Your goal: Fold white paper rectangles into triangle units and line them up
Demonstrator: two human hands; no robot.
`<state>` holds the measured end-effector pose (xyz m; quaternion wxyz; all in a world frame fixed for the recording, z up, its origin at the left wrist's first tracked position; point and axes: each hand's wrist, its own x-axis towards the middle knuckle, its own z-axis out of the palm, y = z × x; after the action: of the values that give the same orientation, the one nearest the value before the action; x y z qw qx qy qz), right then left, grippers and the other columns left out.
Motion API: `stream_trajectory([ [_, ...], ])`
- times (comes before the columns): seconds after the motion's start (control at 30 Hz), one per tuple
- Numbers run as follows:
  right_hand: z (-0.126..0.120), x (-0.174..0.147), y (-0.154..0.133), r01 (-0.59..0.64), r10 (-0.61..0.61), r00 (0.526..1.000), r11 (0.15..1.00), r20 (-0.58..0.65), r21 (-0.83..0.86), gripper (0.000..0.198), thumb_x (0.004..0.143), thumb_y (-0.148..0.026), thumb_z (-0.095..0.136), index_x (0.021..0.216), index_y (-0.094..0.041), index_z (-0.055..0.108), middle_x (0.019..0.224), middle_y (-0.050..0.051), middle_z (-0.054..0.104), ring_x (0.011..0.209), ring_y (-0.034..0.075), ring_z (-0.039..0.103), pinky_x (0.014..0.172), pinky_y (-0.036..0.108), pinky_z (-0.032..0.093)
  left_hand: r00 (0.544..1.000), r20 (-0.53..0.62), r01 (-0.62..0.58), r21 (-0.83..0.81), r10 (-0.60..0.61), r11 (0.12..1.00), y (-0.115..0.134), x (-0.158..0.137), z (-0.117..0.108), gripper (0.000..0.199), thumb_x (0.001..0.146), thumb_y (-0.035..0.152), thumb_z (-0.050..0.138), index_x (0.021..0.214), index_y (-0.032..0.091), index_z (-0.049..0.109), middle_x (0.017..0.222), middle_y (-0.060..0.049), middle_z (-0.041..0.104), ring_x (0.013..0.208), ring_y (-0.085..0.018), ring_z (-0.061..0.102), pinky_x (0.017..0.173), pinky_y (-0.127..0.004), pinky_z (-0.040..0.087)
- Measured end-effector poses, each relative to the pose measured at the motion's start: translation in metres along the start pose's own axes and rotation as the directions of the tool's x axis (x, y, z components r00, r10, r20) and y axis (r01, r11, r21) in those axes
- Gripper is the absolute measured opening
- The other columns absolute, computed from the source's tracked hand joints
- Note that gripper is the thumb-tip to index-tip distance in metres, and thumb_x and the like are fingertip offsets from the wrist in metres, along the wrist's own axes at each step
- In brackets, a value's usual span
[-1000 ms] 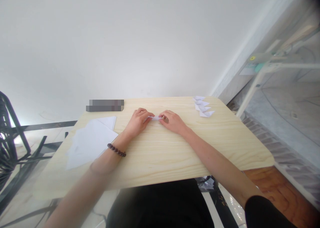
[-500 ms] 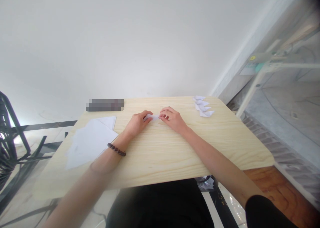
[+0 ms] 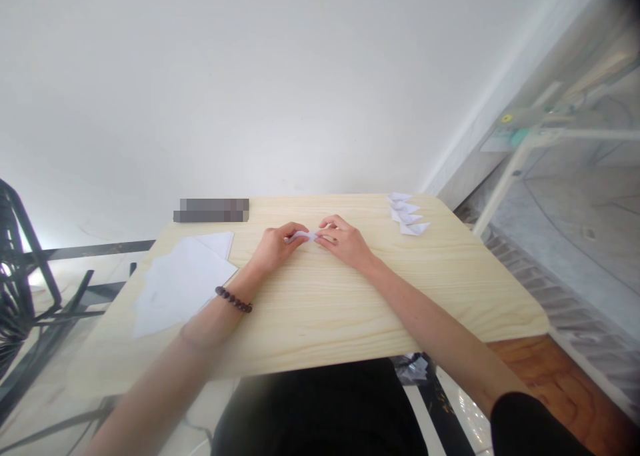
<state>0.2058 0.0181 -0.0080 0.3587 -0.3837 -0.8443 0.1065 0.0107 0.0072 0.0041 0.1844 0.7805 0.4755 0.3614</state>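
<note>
A small piece of folded white paper (image 3: pixel 303 235) is held between both hands over the middle of the table. My left hand (image 3: pixel 277 246) pinches its left end between thumb and fingers. At its right end, my right hand (image 3: pixel 345 241) has thumb and index finger closed on the paper, the other fingers curled above. The fingers partly cover the paper, so its exact fold is hard to make out. Several folded white paper pieces (image 3: pixel 413 229) with pointed ends stand in a row at the back right of the table.
On the table's left side lies a spread stack of white paper sheets (image 3: pixel 180 286), beside my left forearm. A blurred-out dark object (image 3: pixel 211 211) sits at the back left edge. The wooden table (image 3: pixel 320 323) meets a white wall behind. A metal-framed chair (image 3: pixel 30 256) stands at the left.
My right thumb and index finger have shifted slightly left along the folded paper, closer to my left hand. The paper now looks more curved. Everything else stays in place.
</note>
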Motion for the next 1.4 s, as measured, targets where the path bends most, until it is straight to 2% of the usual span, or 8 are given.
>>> stream_trajectory([
  [0.2,0.0004,0.0017,0.0002,0.024,-0.026,0.999,0.999,0.046,0.042,0.016,0.081,-0.025,0.047,0.078,-0.020,0.062,0.100,0.004,0.052,0.077,0.011,0.053,0.072,0.026,0.043,0.999,0.011,-0.048,0.007,0.048,0.999,0.0047,-0.0014,-0.0005,0.024,0.079,0.038,0.047,0.086,0.020,0.062,0.080,0.002,0.065,0.066,-0.010,0.056,0.065,-0.019,0.042],
  [0.37,0.0004,0.0022,0.0019,0.012,-0.015,0.998,0.998,0.053,0.053,0.016,0.081,-0.025,0.047,0.078,-0.020,0.062,0.096,0.004,0.054,0.087,0.014,0.052,0.077,0.028,0.042,0.998,0.011,-0.060,0.026,0.060,0.998,0.0061,-0.0017,-0.0005,0.024,0.080,0.037,0.046,0.087,0.021,0.061,0.079,0.002,0.065,0.065,-0.010,0.056,0.065,-0.019,0.042],
  [0.6,0.0038,0.0011,0.0080,-0.072,0.075,0.997,0.989,-0.013,0.132,0.018,0.077,-0.032,0.052,0.082,-0.020,0.064,0.115,0.006,0.049,0.076,0.012,0.057,0.073,0.028,0.046,0.998,-0.021,-0.058,0.044,0.059,0.997,0.0029,-0.0013,-0.0013,0.023,0.080,0.037,0.047,0.088,0.020,0.060,0.083,0.001,0.065,0.066,-0.011,0.056,0.065,-0.020,0.042],
  [0.8,0.0018,0.0017,0.0079,-0.092,0.096,0.995,0.977,-0.013,0.190,0.019,0.080,-0.028,0.047,0.089,-0.022,0.063,0.090,0.002,0.064,0.083,0.014,0.059,0.076,0.027,0.047,0.995,0.017,-0.098,0.085,0.097,0.992,-0.0011,0.0007,-0.0001,0.021,0.081,0.025,0.046,0.099,0.021,0.055,0.091,0.001,0.063,0.073,-0.011,0.057,0.069,-0.021,0.042],
  [0.93,0.0011,0.0019,0.0061,-0.062,0.071,0.997,0.979,-0.040,0.193,0.019,0.080,-0.026,0.048,0.087,-0.020,0.064,0.088,0.003,0.064,0.080,0.013,0.059,0.071,0.025,0.047,0.987,0.021,-0.163,0.094,0.162,0.982,-0.0025,0.0021,0.0004,0.024,0.081,0.022,0.045,0.103,0.019,0.053,0.101,-0.003,0.059,0.088,-0.014,0.055,0.077,-0.024,0.042],
  [1.2,0.0027,0.0022,0.0050,-0.046,0.062,0.996,0.974,-0.067,0.221,0.017,0.080,-0.029,0.048,0.084,-0.020,0.062,0.088,0.003,0.064,0.080,0.014,0.059,0.073,0.026,0.048,0.987,0.027,-0.163,0.144,0.161,0.976,-0.0024,0.0023,0.0007,0.028,0.084,0.030,0.042,0.107,0.017,0.051,0.101,-0.006,0.058,0.088,-0.016,0.053,0.079,-0.029,0.043],
  [1.3,0.0039,0.0017,0.0040,-0.094,0.124,0.988,0.956,-0.092,0.279,0.019,0.077,-0.029,0.052,0.093,-0.020,0.057,0.086,0.003,0.064,0.075,0.013,0.061,0.071,0.026,0.049,0.980,0.017,-0.199,0.180,0.199,0.963,-0.0031,0.0034,0.0009,0.026,0.083,0.029,0.043,0.104,0.017,0.053,0.097,-0.007,0.059,0.091,-0.018,0.050,0.081,-0.032,0.041],
  [1.4,0.0043,0.0011,0.0036,-0.133,0.174,0.980,0.935,-0.098,0.330,0.032,0.075,-0.028,0.054,0.106,-0.020,0.049,0.084,0.002,0.065,0.072,0.012,0.061,0.070,0.026,0.049,0.975,-0.007,-0.217,0.187,0.222,0.958,-0.0035,0.0038,0.0010,0.024,0.083,0.027,0.044,0.102,0.017,0.053,0.093,-0.007,0.059,0.090,-0.018,0.048,0.082,-0.033,0.039],
])
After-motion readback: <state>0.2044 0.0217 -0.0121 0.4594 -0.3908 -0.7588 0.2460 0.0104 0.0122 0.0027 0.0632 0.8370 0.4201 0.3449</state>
